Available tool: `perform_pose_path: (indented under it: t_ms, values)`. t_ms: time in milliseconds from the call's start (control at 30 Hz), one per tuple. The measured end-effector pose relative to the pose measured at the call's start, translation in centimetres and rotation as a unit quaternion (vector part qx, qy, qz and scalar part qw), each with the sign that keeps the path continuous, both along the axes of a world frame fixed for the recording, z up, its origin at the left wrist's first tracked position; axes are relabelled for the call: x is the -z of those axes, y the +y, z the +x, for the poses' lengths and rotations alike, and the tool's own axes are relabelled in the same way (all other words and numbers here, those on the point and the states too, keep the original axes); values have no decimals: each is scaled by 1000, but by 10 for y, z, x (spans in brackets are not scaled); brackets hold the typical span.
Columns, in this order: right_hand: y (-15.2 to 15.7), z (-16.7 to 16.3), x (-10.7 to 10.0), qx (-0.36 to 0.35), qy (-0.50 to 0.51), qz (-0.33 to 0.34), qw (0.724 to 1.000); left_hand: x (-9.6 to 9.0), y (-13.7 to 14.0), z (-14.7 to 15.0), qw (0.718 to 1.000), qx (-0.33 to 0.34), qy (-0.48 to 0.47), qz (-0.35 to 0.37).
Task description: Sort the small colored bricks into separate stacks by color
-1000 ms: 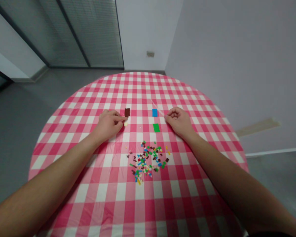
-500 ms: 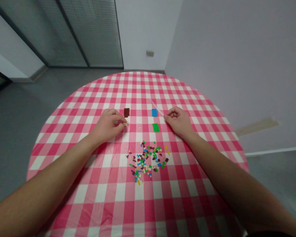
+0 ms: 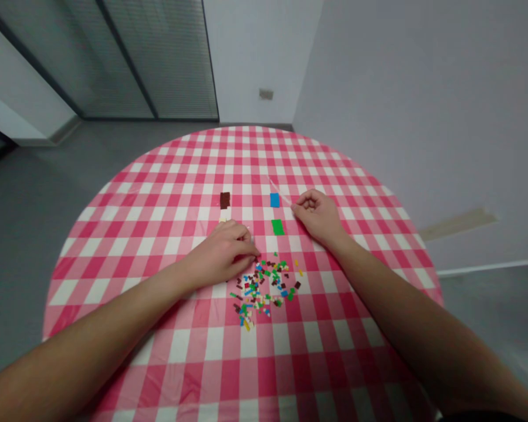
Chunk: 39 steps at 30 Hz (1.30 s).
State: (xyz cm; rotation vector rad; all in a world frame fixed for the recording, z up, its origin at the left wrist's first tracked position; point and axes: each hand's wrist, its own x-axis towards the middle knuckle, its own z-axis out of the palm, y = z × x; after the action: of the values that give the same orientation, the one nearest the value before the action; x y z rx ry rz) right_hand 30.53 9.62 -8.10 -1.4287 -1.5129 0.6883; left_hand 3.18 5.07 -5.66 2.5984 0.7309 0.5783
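Observation:
My left hand (image 3: 224, 251) is over the upper left edge of a scattered pile of tiny building bricks (image 3: 268, 281). Its thumb and forefinger are closed together by the bricks; anything between them is too small to make out. Pinched in my right hand (image 3: 319, 215) is the end of a thin, whitish see-through stick (image 3: 279, 190), which points away to the upper left. That hand rests right of a flat blue block patch (image 3: 274, 200) and a flat green block patch (image 3: 277, 227). Beyond my left hand lies a dark brown block patch (image 3: 224, 200), with a small cream piece (image 3: 222, 221) partly hidden.
A red and white checked cloth covers the round table (image 3: 246, 375). Past its far edge stand a glass partition (image 3: 167, 64) and a pale wall with an outlet (image 3: 266, 94). Another wall runs close along the right.
My left hand has left the cream piece and moved right and nearer to me, to the brick pile. My right hand and the stick have stayed in place.

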Motion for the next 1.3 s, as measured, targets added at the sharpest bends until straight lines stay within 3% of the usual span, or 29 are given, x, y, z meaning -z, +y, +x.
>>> perform_pose_path:
  t_ms: [600,1033,1300]
  values:
    - [0,0,-1,-3,-11,8,1000,-7,-3,4,995,-30,33,-94]
    - [0,0,-2,-3,-8,2,1000,-10,-3,4,992,10,61,-110]
    - [0,0,-1,-6,-2,2,1000,-9,-2,4,994,0,61,-92]
